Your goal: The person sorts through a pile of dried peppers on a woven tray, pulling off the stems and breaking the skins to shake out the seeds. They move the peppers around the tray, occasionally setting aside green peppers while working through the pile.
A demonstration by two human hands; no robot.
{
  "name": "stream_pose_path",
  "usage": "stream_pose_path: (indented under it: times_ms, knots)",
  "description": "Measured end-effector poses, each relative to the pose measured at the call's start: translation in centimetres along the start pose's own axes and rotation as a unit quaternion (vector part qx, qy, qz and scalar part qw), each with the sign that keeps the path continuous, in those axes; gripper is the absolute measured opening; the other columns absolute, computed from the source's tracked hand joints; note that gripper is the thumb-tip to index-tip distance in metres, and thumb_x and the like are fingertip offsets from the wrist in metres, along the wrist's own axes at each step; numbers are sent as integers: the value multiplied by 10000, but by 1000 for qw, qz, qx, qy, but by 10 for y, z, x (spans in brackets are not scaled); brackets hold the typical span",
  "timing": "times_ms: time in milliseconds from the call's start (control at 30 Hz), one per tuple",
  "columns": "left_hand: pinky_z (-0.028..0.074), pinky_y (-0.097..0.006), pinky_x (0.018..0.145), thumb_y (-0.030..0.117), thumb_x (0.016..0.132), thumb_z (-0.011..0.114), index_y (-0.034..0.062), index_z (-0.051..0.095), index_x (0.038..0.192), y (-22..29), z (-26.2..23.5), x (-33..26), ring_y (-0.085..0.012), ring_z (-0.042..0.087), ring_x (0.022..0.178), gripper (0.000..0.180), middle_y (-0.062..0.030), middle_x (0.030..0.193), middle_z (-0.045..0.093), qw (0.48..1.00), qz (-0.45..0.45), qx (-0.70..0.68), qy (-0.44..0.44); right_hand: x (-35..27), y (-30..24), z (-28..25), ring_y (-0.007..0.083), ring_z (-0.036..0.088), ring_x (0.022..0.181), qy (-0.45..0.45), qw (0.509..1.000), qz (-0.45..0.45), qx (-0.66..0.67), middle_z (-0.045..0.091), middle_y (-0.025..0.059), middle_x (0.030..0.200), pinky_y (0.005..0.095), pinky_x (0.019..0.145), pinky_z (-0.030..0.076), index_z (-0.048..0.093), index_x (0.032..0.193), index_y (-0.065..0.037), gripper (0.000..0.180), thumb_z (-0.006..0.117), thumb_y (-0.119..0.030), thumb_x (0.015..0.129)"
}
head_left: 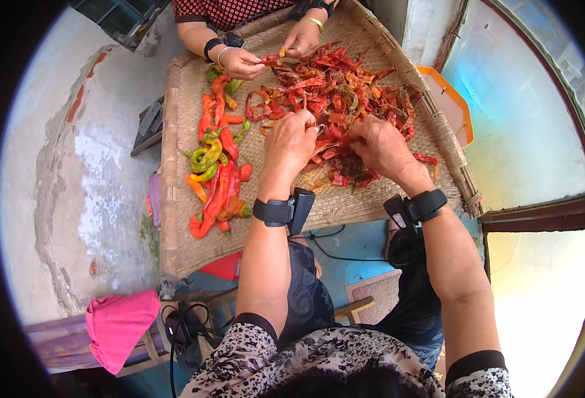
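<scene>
A heap of dried red chili peppers (319, 83) lies on a large woven tray (292, 212). Over its near side, my left hand (292, 142) is closed in a pinch, with a thin piece of dried pepper at the fingertips. My right hand (384, 147) reaches into the heap just to the right, its fingers curled on a dried pepper; the fingertips are partly hidden. Wrinkled red strips lie between my two hands. Along the tray's left side sits a row of fresh red, orange and green peppers (222, 182).
Across the tray another person's hands (242, 63) hold a reddish dried pepper. The tray has a raised woven rim (432, 106). An orange-edged panel (453, 106) stands beside it at the right. A pink cloth (121, 328) and black cables (189, 328) are at the lower left.
</scene>
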State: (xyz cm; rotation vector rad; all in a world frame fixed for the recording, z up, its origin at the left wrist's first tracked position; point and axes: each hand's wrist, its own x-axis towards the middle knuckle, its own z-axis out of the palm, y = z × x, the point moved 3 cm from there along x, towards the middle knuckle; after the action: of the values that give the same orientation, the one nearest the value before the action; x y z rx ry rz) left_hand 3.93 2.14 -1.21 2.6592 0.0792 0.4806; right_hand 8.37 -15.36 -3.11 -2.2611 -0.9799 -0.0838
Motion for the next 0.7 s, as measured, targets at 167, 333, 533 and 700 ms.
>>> stream_pose_path:
  times_ms: [167, 333, 533, 700]
  knots:
    - [462, -339, 612, 175, 823, 600, -5, 588, 948, -5, -19, 3, -214, 580, 644, 220, -129, 733, 616, 981, -82, -177, 18, 8, 3, -12, 110, 515, 623, 27, 900, 136, 414, 564, 35, 673, 266, 571, 423, 586, 812, -17, 125, 613, -134, 848]
    - [409, -185, 548, 203, 886, 584, 57, 582, 962, 4, -18, 3, -40, 491, 626, 164, 15, 794, 586, 889, -165, -426, -30, 5, 13, -20, 62, 524, 574, 16, 845, 215, 490, 572, -7, 688, 199, 500, 421, 565, 798, -71, 127, 580, -166, 882]
    - [417, -191, 551, 210, 889, 585, 53, 585, 977, 8, -16, 3, -43, 495, 638, 180, 26, 795, 568, 883, -157, -439, -60, 1, 55, -49, 74, 541, 630, 212, 635, 173, 723, 631, 54, 833, 200, 552, 453, 562, 929, -58, 153, 589, -204, 889]
    - [425, -187, 552, 207, 886, 593, 38, 587, 1001, 18, -6, 1, -44, 506, 647, 205, 19, 788, 567, 873, -141, -458, -94, 0, 29, -30, 80, 549, 636, 130, 775, 220, 578, 634, 67, 847, 205, 567, 456, 538, 1110, 42, 364, 614, -226, 877]
